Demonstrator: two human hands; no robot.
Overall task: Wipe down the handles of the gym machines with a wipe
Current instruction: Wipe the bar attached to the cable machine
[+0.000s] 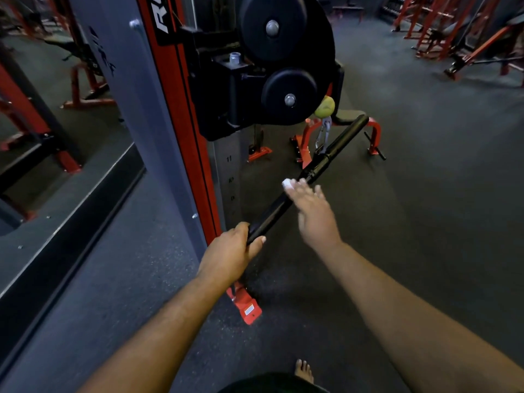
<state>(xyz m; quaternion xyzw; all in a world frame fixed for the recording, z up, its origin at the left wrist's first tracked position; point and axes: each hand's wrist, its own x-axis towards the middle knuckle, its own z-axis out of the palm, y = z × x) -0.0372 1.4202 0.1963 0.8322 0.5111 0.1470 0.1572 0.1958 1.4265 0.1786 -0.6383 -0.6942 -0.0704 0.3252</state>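
Note:
A black straight bar handle hangs from a silver carabiner under the cable machine's pulley and runs diagonally from upper right to lower left. My left hand grips its near end. My right hand lies over the bar's middle with a small white wipe showing at the fingertips, against the bar. The right hand is blurred, and how its fingers hold the wipe is not plain.
The red and grey machine upright with black pulleys stands just left of the bar. A mirror covers the left wall. A red floor bracket sits behind the bar. Red racks and benches stand far right. Dark rubber floor lies around.

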